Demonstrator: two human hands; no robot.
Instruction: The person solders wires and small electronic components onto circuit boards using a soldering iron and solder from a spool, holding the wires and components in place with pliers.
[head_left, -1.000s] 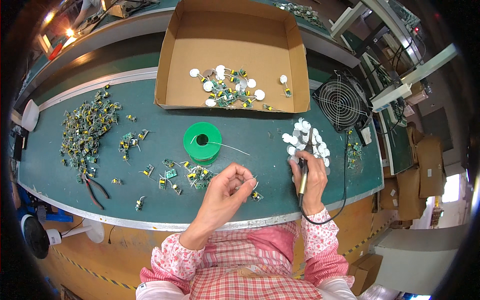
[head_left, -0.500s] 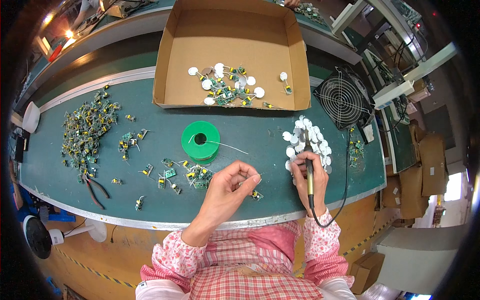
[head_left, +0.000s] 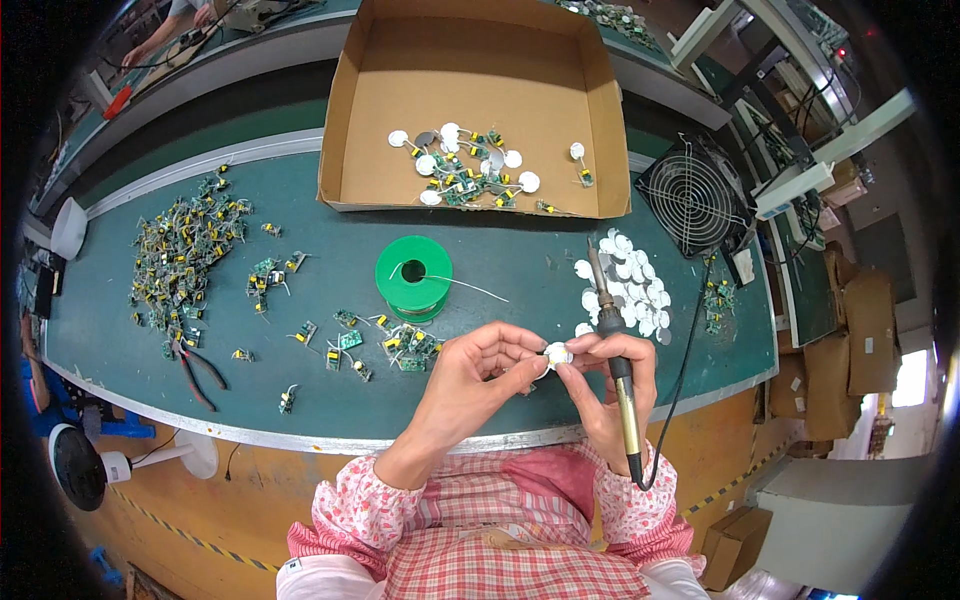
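Observation:
My two hands meet near the front edge of the bench. The right hand [head_left: 612, 392] pinches a white round disc [head_left: 558, 353] between thumb and forefinger. A soldering iron [head_left: 622, 380] also rests in that hand, its tip pointing away from me toward the pile of white discs [head_left: 640, 290]. My left hand [head_left: 475, 380] is closed in a pinch against the disc's left side; whatever small thing sits in its fingers is hidden. Left of that hand lies a cluster of small circuit boards [head_left: 412, 348] with yellow parts and wires.
A green wire spool [head_left: 440, 262] stands mid-bench. Behind it, a cardboard box [head_left: 470, 95] contains boards joined to discs. At left are a heap of boards [head_left: 185, 250] and pliers [head_left: 200, 375]. A black fan [head_left: 692, 198] stands at back right; the iron's cord [head_left: 688, 350] trails there.
My right hand has come left from the disc pile with a white disc, still carrying the soldering iron. It now meets my left hand. The whole view has shifted slightly.

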